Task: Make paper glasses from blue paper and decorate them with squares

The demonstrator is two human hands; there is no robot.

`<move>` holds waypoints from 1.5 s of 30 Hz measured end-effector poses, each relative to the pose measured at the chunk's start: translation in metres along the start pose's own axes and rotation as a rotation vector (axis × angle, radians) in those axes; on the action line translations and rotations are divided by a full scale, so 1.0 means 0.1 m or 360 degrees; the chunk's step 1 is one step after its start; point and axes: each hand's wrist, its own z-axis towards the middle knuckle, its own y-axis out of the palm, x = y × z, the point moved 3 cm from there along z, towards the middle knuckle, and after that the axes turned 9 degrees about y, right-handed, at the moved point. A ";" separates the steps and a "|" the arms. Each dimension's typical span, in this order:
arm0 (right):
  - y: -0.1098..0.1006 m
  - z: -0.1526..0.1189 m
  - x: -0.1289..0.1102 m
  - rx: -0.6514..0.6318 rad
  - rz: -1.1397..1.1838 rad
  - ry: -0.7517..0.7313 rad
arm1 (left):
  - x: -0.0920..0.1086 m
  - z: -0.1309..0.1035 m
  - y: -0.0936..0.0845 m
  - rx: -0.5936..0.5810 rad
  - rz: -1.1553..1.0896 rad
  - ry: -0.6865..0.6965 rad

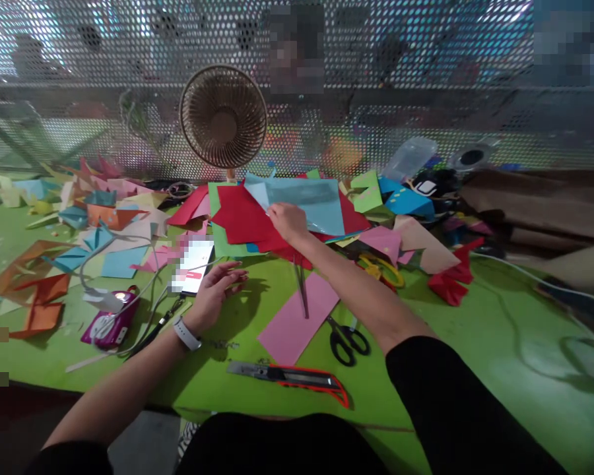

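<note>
My right hand (290, 221) reaches over the paper pile with its fingers closed at the near left edge of a light blue sheet of paper (317, 201). Red paper (235, 218) lies beneath that sheet. My left hand (219, 290) holds nothing, its fingers apart, just above the table beside a lit phone (193, 264). Between my arms lies a pink paper strip (292, 330), with metal tweezers (301, 290) across it. Black-handled scissors (346, 342) touch its right side, partly under my right forearm. Nearer me rests an orange-edged box cutter (292, 379).
A round fan (222, 119) stands behind the pile, before a perforated metal screen (376, 119). Folded paper pieces (113, 214) crowd the left. A purple device (111, 320) with a white cable sits front left. Yellow-handled scissors (386, 269) and a brown bag (525, 204) are to the right.
</note>
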 end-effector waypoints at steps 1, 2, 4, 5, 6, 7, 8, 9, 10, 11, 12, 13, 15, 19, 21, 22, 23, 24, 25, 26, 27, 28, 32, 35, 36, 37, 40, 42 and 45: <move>-0.01 0.00 0.02 -0.0011 0.0016 -0.0016 | 0.00 0.00 0.00 0.0004 0.0002 -0.0001; 0.00 -0.01 0.03 -0.0033 0.0038 -0.0065 | -0.01 0.00 -0.01 0.0011 0.0002 0.0003; 0.03 -0.10 0.00 -0.0103 0.0093 -0.0261 | -0.01 0.01 -0.03 0.0050 -0.0009 0.0022; 0.06 -0.16 -0.03 -0.0145 0.0120 -0.0397 | -0.02 0.01 -0.04 0.0078 -0.0018 0.0033; 0.09 -0.24 -0.07 -0.0187 0.0141 -0.0531 | -0.02 0.02 -0.05 0.0105 -0.0028 0.0042; 0.13 -0.32 -0.10 -0.0223 0.0155 -0.0645 | -0.03 0.02 -0.06 0.0131 -0.0036 0.0051; 0.16 -0.39 -0.12 -0.0249 0.0162 -0.0727 | -0.03 0.03 -0.07 0.0151 -0.0045 0.0060; 0.18 -0.44 -0.14 -0.0259 0.0166 -0.0772 | -0.04 0.04 -0.08 0.0164 -0.0052 0.0068; 0.19 -0.47 -0.14 -0.0244 0.0177 -0.0767 | -0.04 0.05 -0.08 0.0170 -0.0055 0.0075; 0.18 -0.48 -0.13 -0.0207 0.0197 -0.0724 | -0.04 0.06 -0.08 0.0175 -0.0057 0.0084; 0.16 -0.47 -0.12 -0.0158 0.0225 -0.0666 | -0.04 0.06 -0.08 0.0175 -0.0058 0.0094; 0.13 -0.45 -0.09 -0.0101 0.0256 -0.0595 | -0.03 0.07 -0.08 0.0174 -0.0055 0.0108; 0.04 -0.37 -0.02 0.0030 0.0302 -0.0405 | 0.00 0.07 -0.06 0.0162 -0.0040 0.0140; -0.16 -0.21 0.17 0.0268 0.0311 -0.0020 | 0.06 0.08 -0.02 0.0200 0.0010 0.0157; -0.24 -0.18 0.23 0.0347 0.0324 0.0086 | 0.10 0.08 -0.01 0.0251 0.0035 0.0126; -0.26 -0.18 0.24 0.0378 0.0336 0.0108 | 0.12 0.09 0.01 0.0268 0.0046 0.0110; -0.28 -0.17 0.25 0.0408 0.0352 0.0117 | 0.15 0.10 0.02 0.0276 0.0054 0.0096; -0.29 -0.18 0.26 0.0440 0.0370 0.0117 | 0.18 0.11 0.04 0.0275 0.0062 0.0085; -0.30 -0.18 0.26 0.0474 0.0388 0.0117 | 0.21 0.12 0.06 0.0268 0.0068 0.0078; -0.31 -0.18 0.27 0.0510 0.0405 0.0125 | 0.24 0.14 0.09 0.0258 0.0076 0.0074; -0.32 -0.17 0.28 0.0545 0.0420 0.0142 | 0.28 0.16 0.12 0.0245 0.0084 0.0071; -0.33 -0.17 0.30 0.0574 0.0434 0.0165 | 0.31 0.20 0.15 0.0230 0.0092 0.0069; -0.36 -0.14 0.37 0.0629 0.0480 0.0228 | 0.37 0.43 0.31 0.0193 0.0133 0.0035; -0.38 -0.13 0.40 0.0636 0.0485 0.0284 | 0.32 0.64 0.42 0.0173 0.0151 -0.0027; -0.37 -0.14 0.40 0.0620 0.0474 0.0286 | 0.29 0.71 0.45 0.0177 0.0158 -0.0042; -0.36 -0.15 0.38 0.0594 0.0458 0.0274 | 0.26 0.77 0.48 0.0181 0.0168 -0.0062; -0.31 -0.21 0.29 0.0484 0.0419 0.0172 | 0.20 0.93 0.56 0.0169 0.0206 -0.0132; -0.29 -0.28 0.21 0.0421 0.0412 0.0085 | 0.21 1.02 0.61 0.0137 0.0218 -0.0161; -0.38 -0.44 0.11 0.0396 0.0366 -0.0116 | 0.29 1.16 0.70 0.0088 0.0235 -0.0176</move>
